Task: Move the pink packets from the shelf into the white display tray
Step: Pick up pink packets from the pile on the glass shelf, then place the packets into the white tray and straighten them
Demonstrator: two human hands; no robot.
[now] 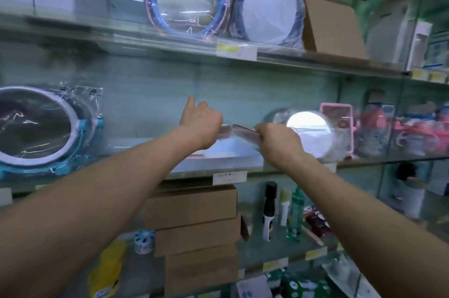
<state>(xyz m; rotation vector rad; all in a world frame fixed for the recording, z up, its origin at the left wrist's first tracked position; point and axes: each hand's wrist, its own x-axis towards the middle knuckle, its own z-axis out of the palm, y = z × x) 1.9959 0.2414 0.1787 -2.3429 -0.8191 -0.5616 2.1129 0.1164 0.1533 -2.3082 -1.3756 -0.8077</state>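
- Head view: the step in hand looks like the drop. The pink packets (pixel 245 133) are held just above the white display tray (pixel 218 160), which sits on the glass shelf (pixel 126 149) a little past centre, toward 5 o'clock.
- The right hand (pixel 277 143), at 3 o'clock from the tray, pinches the right end of the packets between curled fingers.
- The left hand (pixel 202 125), at 12 o'clock over the tray, shows only its back, with one finger sticking up. The packets' left end runs under it, but I cannot tell whether it grips them.
- Next move, as I judge it: lower the packets flat inside the tray walls, then let go. They look thin and slippery, so they may slide apart on release.
- Tray: no packet shows on the white floor that can be seen, though the hands hide its back part.
- Stacked cardboard boxes (pixel 192 205), at 6 o'clock below the tray, are closed, so their contents are hidden.
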